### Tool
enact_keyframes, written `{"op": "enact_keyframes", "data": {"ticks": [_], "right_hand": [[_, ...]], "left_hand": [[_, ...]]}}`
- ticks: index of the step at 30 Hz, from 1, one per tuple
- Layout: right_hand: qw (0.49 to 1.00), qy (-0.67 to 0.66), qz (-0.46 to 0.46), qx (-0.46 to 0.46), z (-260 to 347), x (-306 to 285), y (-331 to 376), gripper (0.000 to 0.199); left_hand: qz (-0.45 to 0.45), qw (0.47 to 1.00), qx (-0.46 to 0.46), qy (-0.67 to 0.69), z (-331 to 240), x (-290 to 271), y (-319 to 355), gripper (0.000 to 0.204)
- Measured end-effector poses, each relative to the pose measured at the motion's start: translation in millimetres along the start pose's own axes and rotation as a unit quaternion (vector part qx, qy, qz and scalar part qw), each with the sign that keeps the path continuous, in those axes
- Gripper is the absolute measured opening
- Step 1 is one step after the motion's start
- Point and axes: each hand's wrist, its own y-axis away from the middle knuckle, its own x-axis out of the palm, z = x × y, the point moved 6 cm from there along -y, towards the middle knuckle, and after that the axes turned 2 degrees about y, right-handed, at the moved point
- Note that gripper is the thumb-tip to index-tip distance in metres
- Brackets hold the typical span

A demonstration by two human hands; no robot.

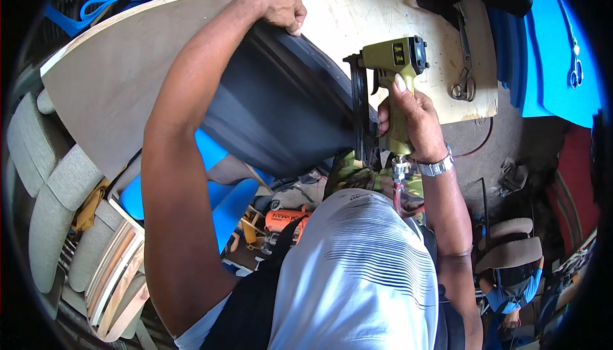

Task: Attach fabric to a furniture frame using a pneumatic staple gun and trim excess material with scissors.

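My left hand (283,9) is closed at the upper edge of a sheet of black upholstery material (274,101), its fingertips pressed on the rim. The material curves down toward my lap. My right hand (418,117) grips an olive-green pneumatic staple gun (388,56) by its handle, fingers wrapped round it. The gun's long black magazine stands upright beside the right end of the black material; whether they touch I cannot tell. From the handle's base a red air hose (397,197) runs down. A large curved brown panel (121,88) lies left of the material, partly behind my left forearm.
Scissors (465,69) lie on the pale worktable (357,5), near black scraps (440,7). More scissors (576,69) rest on blue sheets (543,50) at right. Grey padded pieces (38,139) and curved wooden parts (118,280) are stacked at left. Another person (514,289) is at lower right.
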Motion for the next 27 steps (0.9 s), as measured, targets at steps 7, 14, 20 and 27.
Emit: {"op": "enact_keyframes", "data": {"ticks": [7,14,20,27], "right_hand": [[0.999,-0.009,-0.033,-0.014,-5.6,-17.0,-7.9,0.039],[0.998,0.021,-0.039,-0.050,-9.7,-45.2,-9.2,0.041],[0.999,-0.028,-0.028,-0.019,-3.7,-21.5,-5.9,0.039],[0.988,-0.133,0.073,-0.007,-6.4,-4.3,-25.5,0.054]], "left_hand": [[-0.109,0.991,0.061,-0.057,-40.4,8.5,-16.3,0.044],[-0.074,0.991,0.108,0.000,-42.5,3.6,-26.8,0.036],[-0.109,0.986,0.033,-0.121,-13.1,-16.3,8.1,0.046],[-0.160,0.984,0.072,0.018,10.5,-10.9,22.8,0.029]]}}
